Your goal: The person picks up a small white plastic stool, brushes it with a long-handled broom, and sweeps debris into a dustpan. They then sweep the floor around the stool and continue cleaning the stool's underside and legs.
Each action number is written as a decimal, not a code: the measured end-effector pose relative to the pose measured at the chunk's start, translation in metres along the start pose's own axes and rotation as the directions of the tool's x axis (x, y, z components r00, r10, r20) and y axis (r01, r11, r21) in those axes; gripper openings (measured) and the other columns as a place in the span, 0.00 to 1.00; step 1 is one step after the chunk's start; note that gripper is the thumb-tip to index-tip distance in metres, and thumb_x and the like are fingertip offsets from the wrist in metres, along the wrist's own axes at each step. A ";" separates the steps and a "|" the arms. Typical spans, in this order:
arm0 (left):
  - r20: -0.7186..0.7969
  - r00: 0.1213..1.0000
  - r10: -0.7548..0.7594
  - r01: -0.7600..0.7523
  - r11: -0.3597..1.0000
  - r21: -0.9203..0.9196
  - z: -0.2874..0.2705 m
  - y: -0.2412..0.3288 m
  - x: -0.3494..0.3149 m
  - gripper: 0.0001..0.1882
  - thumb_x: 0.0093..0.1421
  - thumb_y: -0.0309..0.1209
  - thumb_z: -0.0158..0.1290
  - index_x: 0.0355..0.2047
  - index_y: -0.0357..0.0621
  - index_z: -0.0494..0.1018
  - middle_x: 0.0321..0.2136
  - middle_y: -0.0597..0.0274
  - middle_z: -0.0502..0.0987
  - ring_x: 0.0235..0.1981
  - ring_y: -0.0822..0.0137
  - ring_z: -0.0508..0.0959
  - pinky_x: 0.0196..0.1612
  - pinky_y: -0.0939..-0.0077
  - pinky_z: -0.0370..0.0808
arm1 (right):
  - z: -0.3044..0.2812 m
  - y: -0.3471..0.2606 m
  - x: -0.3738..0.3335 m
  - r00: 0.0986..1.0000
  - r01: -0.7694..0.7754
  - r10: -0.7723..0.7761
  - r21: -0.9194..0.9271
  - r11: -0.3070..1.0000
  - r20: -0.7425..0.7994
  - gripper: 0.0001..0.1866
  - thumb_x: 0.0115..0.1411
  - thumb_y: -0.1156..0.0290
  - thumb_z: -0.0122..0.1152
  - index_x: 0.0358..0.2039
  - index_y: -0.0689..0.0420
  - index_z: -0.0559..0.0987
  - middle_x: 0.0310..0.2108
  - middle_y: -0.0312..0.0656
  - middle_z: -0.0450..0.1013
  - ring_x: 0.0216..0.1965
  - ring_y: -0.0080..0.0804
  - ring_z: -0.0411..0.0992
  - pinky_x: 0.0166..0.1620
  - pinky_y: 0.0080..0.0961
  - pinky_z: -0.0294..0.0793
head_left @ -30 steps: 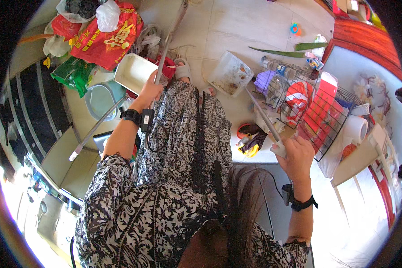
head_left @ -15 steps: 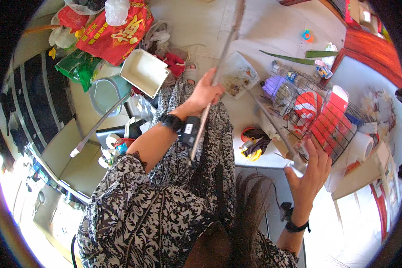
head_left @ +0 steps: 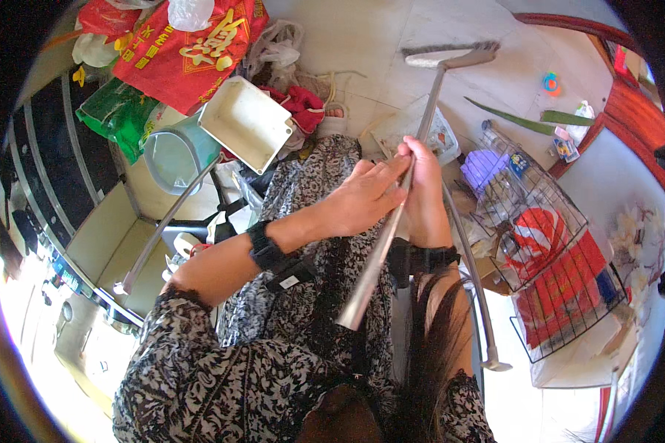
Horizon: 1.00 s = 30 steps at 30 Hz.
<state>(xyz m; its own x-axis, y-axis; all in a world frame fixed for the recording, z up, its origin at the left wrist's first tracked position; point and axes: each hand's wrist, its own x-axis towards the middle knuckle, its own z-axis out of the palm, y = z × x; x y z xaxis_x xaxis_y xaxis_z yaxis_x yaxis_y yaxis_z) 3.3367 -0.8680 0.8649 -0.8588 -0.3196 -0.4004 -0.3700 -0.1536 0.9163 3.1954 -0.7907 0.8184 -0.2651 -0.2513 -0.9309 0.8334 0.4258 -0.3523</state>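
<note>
A long-handled broom (head_left: 377,264) slants across the middle, its flat bristle head (head_left: 451,56) low over the tiled floor. My left hand (head_left: 363,193) is closed on its metal handle from the left. On the other side, my right hand (head_left: 425,193) holds the same handle at about the same height, its fingers partly hidden. Just beyond the hands lies a pale see-through dustpan (head_left: 442,134), partly covered by the broom and my hands. Its long pole (head_left: 474,284) stands by my right forearm, with no hand on it.
At left are a white box-shaped scoop (head_left: 245,122), a grey-green bucket (head_left: 171,164), a slanting grey pole (head_left: 166,223) and a red bag (head_left: 192,52). A wire rack (head_left: 561,310) with bags stands at right. Long green leaves (head_left: 506,117) and a small toy (head_left: 550,83) lie on the floor.
My right hand has left the end of the dustpan's pole and joined my left hand on the broom handle. The broom has shifted right, and its head now shows.
</note>
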 end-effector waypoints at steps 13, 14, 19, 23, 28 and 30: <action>-0.268 0.932 -0.243 0.353 0.445 0.823 -0.075 -0.365 0.215 0.09 0.57 0.30 0.50 0.36 0.43 0.76 0.35 0.55 0.80 0.41 0.55 0.79 0.40 0.62 0.76 | -0.103 0.041 -0.028 0.979 -0.146 0.096 -0.286 0.947 -0.182 0.11 0.65 0.68 0.50 0.47 0.55 0.72 0.24 0.30 0.67 0.23 0.19 0.65 0.26 0.16 0.65; -0.275 0.947 -0.168 0.320 0.391 0.863 -0.067 -0.387 0.228 0.08 0.57 0.30 0.51 0.36 0.44 0.76 0.36 0.56 0.80 0.42 0.56 0.78 0.41 0.62 0.76 | -0.107 0.041 -0.030 0.942 -0.247 0.128 -0.383 0.890 -0.309 0.10 0.66 0.72 0.48 0.46 0.56 0.72 0.26 0.30 0.68 0.25 0.17 0.66 0.27 0.15 0.66; -0.189 0.982 -0.025 0.187 0.332 0.925 -0.037 -0.461 0.263 0.08 0.53 0.28 0.52 0.35 0.47 0.76 0.35 0.60 0.79 0.43 0.60 0.77 0.41 0.65 0.73 | -0.117 0.043 -0.026 0.738 -0.645 0.454 -0.323 0.693 -0.499 0.09 0.65 0.68 0.50 0.45 0.54 0.72 0.27 0.28 0.67 0.24 0.15 0.64 0.26 0.13 0.64; -0.067 0.971 0.231 -0.007 0.309 0.951 -0.041 -0.480 0.247 0.08 0.53 0.27 0.52 0.35 0.46 0.75 0.31 0.60 0.79 0.40 0.60 0.78 0.41 0.63 0.71 | -0.121 0.062 -0.025 0.904 -0.411 0.349 -0.281 0.867 -0.246 0.12 0.64 0.65 0.52 0.47 0.54 0.72 0.33 0.31 0.72 0.27 0.20 0.68 0.29 0.17 0.68; -0.031 0.996 -0.084 0.068 0.489 0.870 -0.044 -0.473 0.195 0.08 0.56 0.31 0.51 0.30 0.43 0.78 0.32 0.55 0.78 0.37 0.53 0.78 0.40 0.57 0.73 | -0.118 0.087 -0.033 0.956 -0.231 0.262 -0.892 0.388 -0.133 0.22 0.61 0.67 0.56 0.54 0.60 0.68 0.38 0.38 0.69 0.36 0.24 0.68 0.38 0.23 0.67; 0.001 0.992 -0.129 0.060 0.467 0.882 -0.040 -0.472 0.175 0.09 0.57 0.31 0.50 0.30 0.42 0.78 0.33 0.55 0.78 0.38 0.53 0.78 0.44 0.56 0.73 | -0.113 0.088 -0.033 1.000 0.023 -0.013 -0.811 0.585 0.019 0.18 0.61 0.71 0.56 0.51 0.60 0.69 0.29 0.31 0.63 0.28 0.16 0.61 0.31 0.17 0.60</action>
<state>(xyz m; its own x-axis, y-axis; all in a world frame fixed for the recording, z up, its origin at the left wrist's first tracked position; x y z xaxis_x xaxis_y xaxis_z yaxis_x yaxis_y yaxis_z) 3.3752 -0.8891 0.3621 -0.8043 -0.2964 -0.5151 -0.5370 0.7338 0.4162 3.2227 -0.6465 0.8069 -0.2662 -0.2733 -0.9244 0.0883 0.9480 -0.3057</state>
